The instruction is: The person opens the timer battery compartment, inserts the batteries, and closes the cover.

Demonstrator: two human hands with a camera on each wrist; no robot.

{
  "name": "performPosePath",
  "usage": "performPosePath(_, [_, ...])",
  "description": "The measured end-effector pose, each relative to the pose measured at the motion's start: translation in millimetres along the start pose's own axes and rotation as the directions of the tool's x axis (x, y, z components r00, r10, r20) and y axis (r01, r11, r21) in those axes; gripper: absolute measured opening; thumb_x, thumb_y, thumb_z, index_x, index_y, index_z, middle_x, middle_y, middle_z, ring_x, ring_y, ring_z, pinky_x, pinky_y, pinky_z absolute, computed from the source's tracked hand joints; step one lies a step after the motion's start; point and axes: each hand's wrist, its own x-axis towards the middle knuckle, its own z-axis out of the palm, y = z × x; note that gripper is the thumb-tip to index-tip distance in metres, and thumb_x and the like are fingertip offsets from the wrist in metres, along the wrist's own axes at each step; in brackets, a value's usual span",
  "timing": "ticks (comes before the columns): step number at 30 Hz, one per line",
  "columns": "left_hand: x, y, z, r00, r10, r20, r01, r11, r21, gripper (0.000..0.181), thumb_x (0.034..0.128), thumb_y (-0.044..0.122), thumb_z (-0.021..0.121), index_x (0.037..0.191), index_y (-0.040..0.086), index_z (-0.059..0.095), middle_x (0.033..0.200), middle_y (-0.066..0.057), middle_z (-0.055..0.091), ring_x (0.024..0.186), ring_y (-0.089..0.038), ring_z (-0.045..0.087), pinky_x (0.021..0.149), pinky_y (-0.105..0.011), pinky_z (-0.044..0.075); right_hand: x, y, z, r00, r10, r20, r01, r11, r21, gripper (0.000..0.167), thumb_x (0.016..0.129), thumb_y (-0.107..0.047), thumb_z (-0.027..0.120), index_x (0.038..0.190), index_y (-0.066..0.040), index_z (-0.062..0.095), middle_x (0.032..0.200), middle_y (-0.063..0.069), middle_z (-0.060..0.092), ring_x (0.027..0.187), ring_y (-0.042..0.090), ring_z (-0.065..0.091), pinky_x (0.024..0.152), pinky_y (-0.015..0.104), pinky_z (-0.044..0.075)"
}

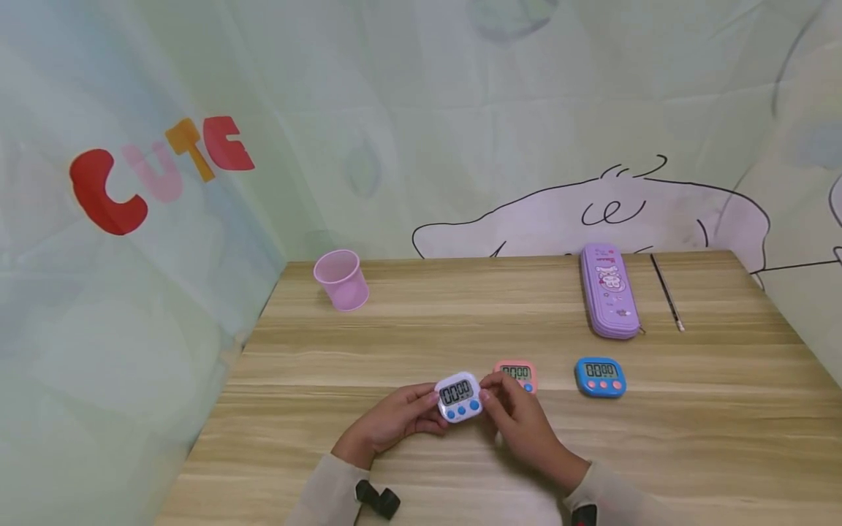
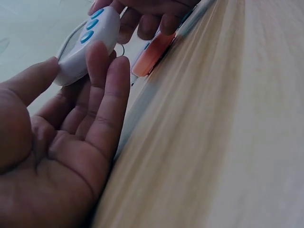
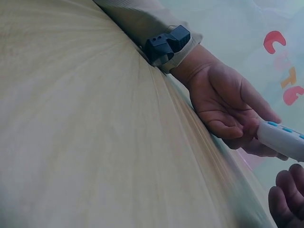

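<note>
A white digital timer [image 1: 459,397] with blue buttons is held up above the table, its screen showing zeros. My left hand [image 1: 395,420] pinches its left edge between thumb and fingers, as the left wrist view also shows. At the timer's right edge, the thumb and forefinger of my right hand [image 1: 526,424] grip it. Just behind the right hand lies a pink timer [image 1: 520,365], partly hidden by the fingers. A blue timer [image 1: 601,378] with pink buttons lies on the table farther right.
On the wooden table [image 1: 289,409], a pink cup [image 1: 347,286] stands tilted-looking at the back left. A purple pencil case [image 1: 610,292] lies at the back right, with a dark pencil [image 1: 667,292] beside it. A printed cloth [image 1: 368,131] hangs behind the table.
</note>
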Motion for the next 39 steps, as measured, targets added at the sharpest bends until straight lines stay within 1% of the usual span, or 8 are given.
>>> performPosePath(5, [0.0, 0.8, 0.6, 0.999, -0.018, -0.038, 0.018, 1.000, 0.006, 0.053, 0.1050, 0.021, 0.045, 0.140, -0.017, 0.034, 0.105, -0.008, 0.064, 0.091, -0.015, 0.062, 0.087, -0.033, 0.056, -0.8, -11.3, -1.7, 0.991, -0.130, 0.017, 0.130, 0.991, -0.025, 0.033, 0.099, -0.003, 0.054, 0.132, -0.001, 0.050, 0.104, 0.012, 0.062, 0.078, 0.025, 0.065, 0.060, 0.033, 0.058])
performPosePath(8, [0.5, 0.5, 0.5, 0.998, -0.025, -0.060, 0.025, 1.000, 0.008, 0.053, 0.1052, 0.021, 0.045, 0.140, -0.017, 0.034, 0.105, -0.008, 0.064, 0.091, -0.014, 0.062, 0.087, -0.033, 0.056, 0.4, -4.0, -2.3, 0.981, -0.189, 0.054, 0.191, 0.981, -0.043, 0.043, 0.096, -0.005, 0.060, 0.137, -0.004, 0.047, 0.110, 0.010, 0.061, 0.087, 0.021, 0.065, 0.068, 0.032, 0.059])
performPosePath(14, [3.4, 1.6, 2.9, 0.998, -0.006, -0.070, 0.008, 0.999, 0.034, 0.056, 0.1044, 0.025, 0.047, 0.141, -0.016, 0.036, 0.122, -0.021, 0.061, 0.104, -0.021, 0.063, 0.093, -0.038, 0.054, 2.8, 8.6, -14.8, 0.957, -0.255, 0.141, 0.282, 0.929, -0.238, 0.068, 0.084, -0.021, 0.078, 0.143, -0.012, 0.044, 0.115, -0.009, 0.058, 0.102, 0.011, 0.057, 0.087, 0.032, 0.053])
performPosePath(18, [3.9, 2.5, 4.7, 0.998, -0.015, -0.065, 0.018, 0.999, 0.048, 0.055, 0.1044, 0.025, 0.047, 0.141, -0.014, 0.037, 0.135, -0.027, 0.051, 0.114, -0.026, 0.060, 0.097, -0.040, 0.051, 5.8, 5.7, -24.4, 0.939, -0.286, 0.191, 0.333, 0.896, -0.295, 0.067, 0.084, -0.026, 0.079, 0.141, -0.013, 0.047, 0.121, -0.012, 0.055, 0.106, 0.010, 0.056, 0.090, 0.034, 0.053])
performPosePath(22, [3.4, 5.9, 8.7, 0.998, -0.019, -0.060, 0.023, 0.998, 0.061, 0.052, 0.1047, 0.022, 0.046, 0.141, -0.014, 0.037, 0.136, -0.028, 0.050, 0.116, -0.028, 0.059, 0.099, -0.040, 0.050, 10.6, 0.9, -29.2, 0.925, -0.300, 0.232, 0.359, 0.889, -0.284, 0.065, 0.084, -0.031, 0.078, 0.139, -0.012, 0.048, 0.130, -0.011, 0.052, 0.112, 0.010, 0.053, 0.092, 0.035, 0.053])
performPosePath(26, [1.4, 11.7, 12.2, 0.997, 0.010, -0.077, -0.001, 0.994, 0.110, 0.050, 0.1049, 0.020, 0.046, 0.140, -0.014, 0.038, 0.137, -0.029, 0.049, 0.118, -0.028, 0.058, 0.099, -0.039, 0.049, 16.4, -3.5, -29.7, 0.921, -0.293, 0.255, 0.366, 0.876, -0.314, 0.063, 0.084, -0.036, 0.078, 0.137, -0.016, 0.051, 0.126, -0.013, 0.052, 0.109, 0.007, 0.054, 0.090, 0.033, 0.054])
performPosePath(33, [-4.1, 24.4, 10.9, 0.992, 0.048, -0.119, -0.002, 0.932, 0.361, 0.061, 0.0964, 0.015, 0.063, 0.147, -0.002, 0.035, 0.135, -0.018, 0.055, 0.117, -0.022, 0.058, 0.096, -0.030, 0.051, 30.8, -11.7, -26.6, 0.936, -0.215, 0.277, 0.308, 0.883, -0.355, 0.057, 0.083, -0.047, 0.075, 0.130, -0.025, 0.053, 0.116, -0.012, 0.053, 0.103, 0.007, 0.056, 0.087, 0.031, 0.055])
performPosePath(39, [-8.9, 32.4, 4.3, 0.989, 0.061, -0.137, 0.012, 0.878, 0.479, 0.072, 0.0906, 0.018, 0.071, 0.149, 0.003, 0.032, 0.137, -0.012, 0.053, 0.118, -0.021, 0.058, 0.096, -0.027, 0.051, 42.6, -14.9, -19.3, 0.933, -0.216, 0.289, 0.326, 0.849, -0.416, 0.057, 0.081, -0.054, 0.073, 0.126, -0.023, 0.057, 0.114, -0.013, 0.054, 0.100, 0.007, 0.056, 0.086, 0.027, 0.054])
